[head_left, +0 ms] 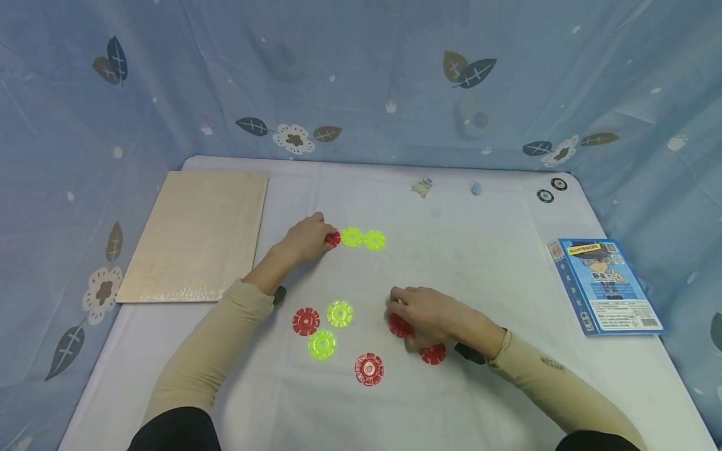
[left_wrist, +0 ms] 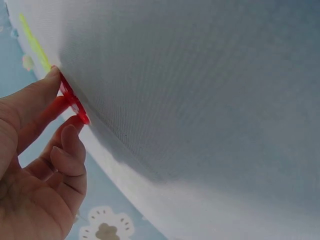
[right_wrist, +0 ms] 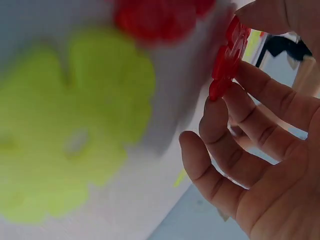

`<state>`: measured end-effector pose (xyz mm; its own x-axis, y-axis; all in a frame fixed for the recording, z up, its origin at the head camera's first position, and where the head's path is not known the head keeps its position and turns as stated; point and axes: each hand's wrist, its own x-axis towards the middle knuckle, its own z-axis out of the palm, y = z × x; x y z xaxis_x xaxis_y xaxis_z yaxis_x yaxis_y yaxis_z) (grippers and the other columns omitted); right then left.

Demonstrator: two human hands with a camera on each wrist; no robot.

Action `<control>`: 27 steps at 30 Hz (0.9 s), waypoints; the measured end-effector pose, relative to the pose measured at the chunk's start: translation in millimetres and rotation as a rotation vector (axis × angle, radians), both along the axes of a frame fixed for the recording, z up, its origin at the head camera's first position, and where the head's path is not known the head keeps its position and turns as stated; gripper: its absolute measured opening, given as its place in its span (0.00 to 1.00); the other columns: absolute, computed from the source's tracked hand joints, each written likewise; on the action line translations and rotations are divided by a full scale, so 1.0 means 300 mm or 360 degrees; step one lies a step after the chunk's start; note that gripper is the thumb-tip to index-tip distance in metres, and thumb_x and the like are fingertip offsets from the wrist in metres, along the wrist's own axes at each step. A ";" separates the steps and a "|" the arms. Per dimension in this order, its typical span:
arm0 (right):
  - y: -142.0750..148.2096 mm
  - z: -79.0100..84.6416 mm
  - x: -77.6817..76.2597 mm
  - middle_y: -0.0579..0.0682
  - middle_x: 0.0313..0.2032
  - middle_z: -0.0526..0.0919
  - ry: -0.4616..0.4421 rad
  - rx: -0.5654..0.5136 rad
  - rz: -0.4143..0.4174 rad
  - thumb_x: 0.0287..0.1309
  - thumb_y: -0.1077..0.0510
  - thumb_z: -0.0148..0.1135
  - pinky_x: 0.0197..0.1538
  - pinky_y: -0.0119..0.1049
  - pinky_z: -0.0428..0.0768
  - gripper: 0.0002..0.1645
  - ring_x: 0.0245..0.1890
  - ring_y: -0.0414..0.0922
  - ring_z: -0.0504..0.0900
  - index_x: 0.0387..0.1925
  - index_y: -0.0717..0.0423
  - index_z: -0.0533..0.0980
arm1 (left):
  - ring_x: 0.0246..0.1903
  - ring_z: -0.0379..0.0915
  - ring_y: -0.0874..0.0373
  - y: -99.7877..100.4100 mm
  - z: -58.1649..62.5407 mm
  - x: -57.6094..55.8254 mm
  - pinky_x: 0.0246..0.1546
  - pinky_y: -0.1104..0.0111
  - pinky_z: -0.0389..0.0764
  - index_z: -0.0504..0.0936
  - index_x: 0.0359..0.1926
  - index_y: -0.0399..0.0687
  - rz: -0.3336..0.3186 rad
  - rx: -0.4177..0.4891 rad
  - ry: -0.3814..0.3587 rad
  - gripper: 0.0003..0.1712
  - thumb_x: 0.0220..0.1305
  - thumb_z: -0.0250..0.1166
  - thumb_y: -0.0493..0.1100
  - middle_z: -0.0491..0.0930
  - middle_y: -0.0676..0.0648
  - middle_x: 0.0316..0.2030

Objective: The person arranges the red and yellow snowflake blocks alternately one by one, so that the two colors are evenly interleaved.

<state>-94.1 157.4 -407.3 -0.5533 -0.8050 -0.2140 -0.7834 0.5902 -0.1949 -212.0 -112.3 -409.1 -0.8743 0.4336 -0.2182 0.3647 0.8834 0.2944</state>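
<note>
My left hand [head_left: 307,239] pinches a red notched plastic building disc [left_wrist: 75,101] between thumb and fingers. That disc is at the left end of a row with two yellow-green discs [head_left: 352,237], close over the white table. Nearer the front, my right hand [head_left: 425,313] holds another red notched disc [right_wrist: 231,59] on edge between thumb and fingertips. Just below that hand lies a further red disc [head_left: 433,354], partly covered by it. The right wrist view shows a blurred yellow-green disc [right_wrist: 105,100] close to the camera, hidden by the hand in the head view.
Between my forearms lie red discs [head_left: 306,321] and yellow-green discs [head_left: 340,314]. A wooden board [head_left: 194,235] occupies the left side, a blue box [head_left: 609,285] the right. Small black rings [head_left: 545,196] and tiny ornaments [head_left: 422,187] sit along the back.
</note>
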 end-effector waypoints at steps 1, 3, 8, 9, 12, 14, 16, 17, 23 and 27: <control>-0.004 0.005 -0.014 0.45 0.47 0.76 -0.0013 0.0003 -0.0026 0.43 0.51 0.70 0.44 0.34 0.80 0.24 0.37 0.39 0.76 0.46 0.47 0.76 | 0.39 0.69 0.53 -0.001 0.000 0.000 0.41 0.63 0.75 0.80 0.58 0.43 0.0000 -0.0003 0.0000 0.23 0.62 0.66 0.42 0.75 0.41 0.43; -0.011 0.015 -0.048 0.46 0.50 0.75 -0.0027 0.0013 -0.0075 0.44 0.51 0.70 0.46 0.35 0.81 0.24 0.40 0.40 0.78 0.47 0.48 0.76 | 0.39 0.69 0.53 -0.002 0.000 -0.001 0.41 0.63 0.74 0.80 0.58 0.44 0.0004 -0.0007 -0.0001 0.23 0.62 0.66 0.42 0.75 0.41 0.43; -0.040 0.033 -0.162 0.49 0.65 0.68 -0.0036 0.0068 -0.0204 0.45 0.49 0.71 0.54 0.41 0.81 0.35 0.49 0.45 0.80 0.57 0.51 0.75 | 0.38 0.69 0.53 -0.004 -0.008 -0.003 0.39 0.64 0.74 0.80 0.58 0.44 0.0003 -0.0002 -0.0007 0.23 0.62 0.66 0.42 0.74 0.41 0.43; -0.047 0.035 -0.184 0.50 0.67 0.66 -0.0030 0.0080 -0.0225 0.45 0.49 0.72 0.54 0.42 0.80 0.36 0.49 0.46 0.80 0.58 0.52 0.74 | 0.38 0.69 0.53 -0.004 -0.010 -0.003 0.39 0.64 0.74 0.80 0.58 0.43 -0.0004 0.0001 -0.0007 0.22 0.62 0.66 0.42 0.74 0.41 0.42; -0.065 0.035 -0.241 0.52 0.69 0.64 -0.0008 0.0097 -0.0263 0.43 0.49 0.72 0.54 0.43 0.80 0.34 0.48 0.47 0.81 0.55 0.52 0.75 | 0.37 0.69 0.53 -0.001 -0.018 -0.004 0.38 0.64 0.73 0.80 0.57 0.44 -0.0016 0.0006 -0.0010 0.22 0.62 0.66 0.42 0.74 0.42 0.42; -0.074 0.034 -0.268 0.54 0.68 0.67 -0.0006 0.0111 -0.0255 0.43 0.49 0.73 0.53 0.42 0.81 0.31 0.47 0.47 0.82 0.51 0.53 0.76 | 0.38 0.69 0.53 0.003 -0.021 -0.004 0.39 0.64 0.73 0.80 0.58 0.44 -0.0019 0.0004 -0.0016 0.22 0.62 0.66 0.42 0.74 0.42 0.42; -0.080 0.033 -0.285 0.55 0.64 0.72 -0.0011 0.0144 -0.0245 0.43 0.49 0.73 0.51 0.40 0.81 0.31 0.46 0.47 0.82 0.51 0.54 0.76 | 0.38 0.70 0.54 0.005 -0.022 -0.004 0.39 0.64 0.74 0.79 0.58 0.45 -0.0019 -0.0003 -0.0016 0.22 0.62 0.66 0.42 0.74 0.42 0.43; -0.082 0.034 -0.290 0.54 0.61 0.75 -0.0021 0.0165 -0.0248 0.43 0.48 0.73 0.49 0.39 0.81 0.32 0.45 0.47 0.81 0.51 0.55 0.76 | 0.38 0.70 0.54 0.006 -0.022 -0.004 0.40 0.64 0.74 0.79 0.58 0.45 -0.0019 -0.0006 -0.0014 0.23 0.62 0.66 0.42 0.74 0.42 0.43; -0.078 0.062 -0.304 0.48 0.34 0.79 -0.0039 0.0305 -0.0401 0.42 0.49 0.71 0.37 0.34 0.77 0.24 0.32 0.43 0.75 0.41 0.55 0.76 | 0.37 0.69 0.54 0.004 -0.006 -0.003 0.38 0.65 0.73 0.80 0.58 0.45 -0.0005 -0.0001 -0.0002 0.22 0.62 0.66 0.42 0.74 0.42 0.41; -0.073 0.071 -0.310 0.48 0.32 0.77 -0.0009 0.0309 -0.0431 0.43 0.49 0.71 0.37 0.34 0.77 0.23 0.31 0.43 0.74 0.40 0.55 0.76 | 0.37 0.69 0.54 0.001 -0.003 -0.001 0.38 0.65 0.73 0.80 0.58 0.44 -0.0003 0.0004 -0.0008 0.22 0.62 0.66 0.42 0.74 0.42 0.42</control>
<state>-187.1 135.5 -385.9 -0.7400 -0.5727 -0.3527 -0.5920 0.8035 -0.0625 -212.4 -112.2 -410.0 -0.8722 0.4361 -0.2215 0.3650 0.8818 0.2987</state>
